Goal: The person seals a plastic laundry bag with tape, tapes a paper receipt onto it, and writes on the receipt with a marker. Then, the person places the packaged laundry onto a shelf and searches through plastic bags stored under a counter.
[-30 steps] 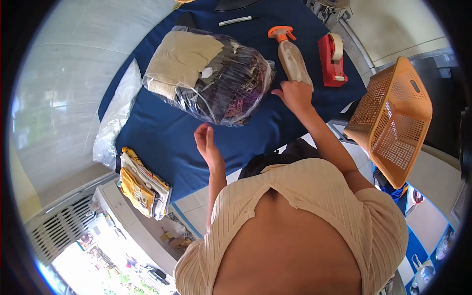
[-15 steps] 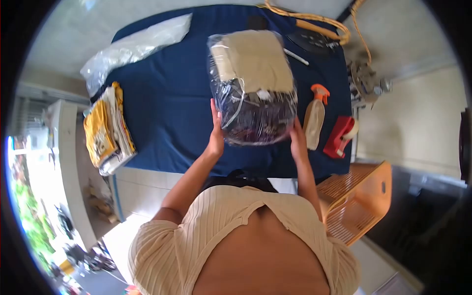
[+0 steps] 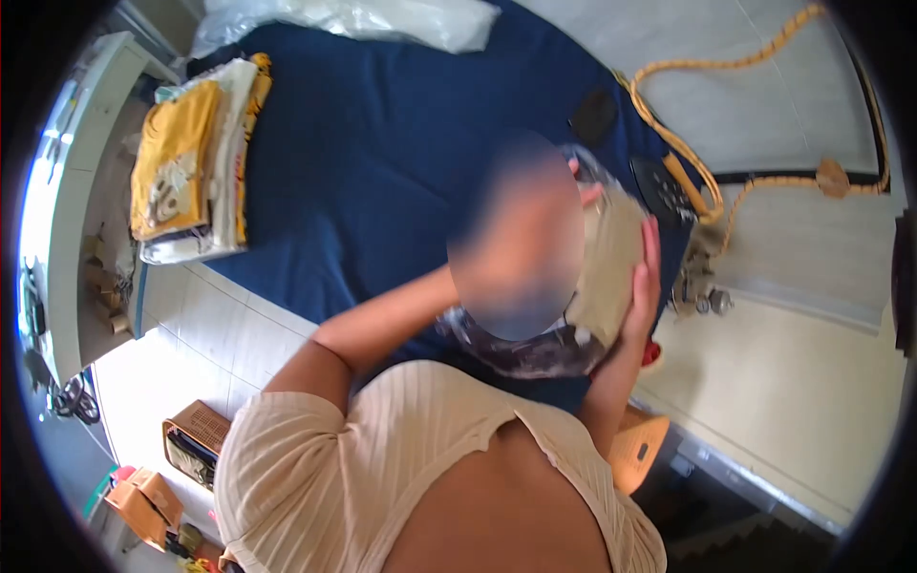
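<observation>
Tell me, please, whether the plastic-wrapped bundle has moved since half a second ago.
Yes: the plastic-wrapped bundle has shifted away from the white plastic bag, toward the mostly hidden red tape dispenser.

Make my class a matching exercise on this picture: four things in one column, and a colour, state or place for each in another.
1. plastic-wrapped bundle
2. clothes stack
3. tablecloth
4. rope

A. dark blue
B. long, thin and winding
C. right hand against its side
D. yellow on top

Pairs: 1-C, 2-D, 3-A, 4-B
</observation>
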The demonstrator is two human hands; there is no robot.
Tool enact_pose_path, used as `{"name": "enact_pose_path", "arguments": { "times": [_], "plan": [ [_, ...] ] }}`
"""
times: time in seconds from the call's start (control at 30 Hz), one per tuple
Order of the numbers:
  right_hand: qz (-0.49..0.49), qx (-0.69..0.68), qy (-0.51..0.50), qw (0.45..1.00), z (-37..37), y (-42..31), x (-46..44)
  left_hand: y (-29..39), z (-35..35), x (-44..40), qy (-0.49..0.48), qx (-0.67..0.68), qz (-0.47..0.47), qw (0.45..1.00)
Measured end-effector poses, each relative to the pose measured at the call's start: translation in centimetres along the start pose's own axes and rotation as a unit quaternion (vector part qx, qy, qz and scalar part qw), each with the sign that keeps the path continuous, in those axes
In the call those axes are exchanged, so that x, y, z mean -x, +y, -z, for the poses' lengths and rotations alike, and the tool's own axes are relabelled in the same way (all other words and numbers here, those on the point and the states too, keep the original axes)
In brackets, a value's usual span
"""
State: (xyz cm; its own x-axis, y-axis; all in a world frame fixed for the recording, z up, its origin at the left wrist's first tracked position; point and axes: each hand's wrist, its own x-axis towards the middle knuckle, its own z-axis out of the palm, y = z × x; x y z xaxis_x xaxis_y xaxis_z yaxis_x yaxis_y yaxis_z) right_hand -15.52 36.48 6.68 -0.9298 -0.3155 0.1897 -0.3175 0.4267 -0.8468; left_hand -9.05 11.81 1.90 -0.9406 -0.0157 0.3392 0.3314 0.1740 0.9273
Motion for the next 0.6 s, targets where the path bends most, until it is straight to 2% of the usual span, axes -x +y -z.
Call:
{"name": "enact_pose_path", "arguments": {
  "times": [0.07,0.13,0.2,0.27,0.33,0.4,0.43,0.5,0.6],
  "plan": [
    [0.039,0.020,-0.060,0.997,-1.2,-0.7,-1.0,-0.5,-0.4,0.2,-0.012,-0.004,0.001,1.000],
    [0.057,0.030,-0.052,0.997,-1.5,-1.0,-1.9,-0.9,1.4,-0.5,-0.020,0.049,-0.029,0.998],
    [0.017,-0.062,0.050,0.997,-3.0,-1.3,-1.9,-2.9,3.9,-1.7,0.028,0.035,-0.040,0.998],
    [-0.003,-0.015,0.136,0.991,-3.2,-1.8,-1.6,-6.1,7.0,-2.3,0.137,-0.027,-0.024,0.990],
    [-0.011,0.016,0.194,0.981,-1.9,0.3,-0.7,-7.8,11.2,-1.8,0.253,-0.131,0.031,0.958],
    [-0.045,-0.036,0.242,0.969,-1.3,1.9,0.0,-9.4,14.8,0.8,0.335,-0.218,0.084,0.913],
    [-0.058,-0.046,0.231,0.970,-1.6,2.4,-0.1,-9.8,16.4,2.9,0.363,-0.272,0.104,0.885],
    [-0.088,-0.051,0.239,0.966,-2.3,2.9,0.0,-9.5,18.7,7.8,0.389,-0.371,0.122,0.834],
    [-0.051,-0.023,0.221,0.974,-2.5,4.6,1.2,-7.8,17.9,14.0,0.372,-0.425,0.151,0.811]
  ]
}}
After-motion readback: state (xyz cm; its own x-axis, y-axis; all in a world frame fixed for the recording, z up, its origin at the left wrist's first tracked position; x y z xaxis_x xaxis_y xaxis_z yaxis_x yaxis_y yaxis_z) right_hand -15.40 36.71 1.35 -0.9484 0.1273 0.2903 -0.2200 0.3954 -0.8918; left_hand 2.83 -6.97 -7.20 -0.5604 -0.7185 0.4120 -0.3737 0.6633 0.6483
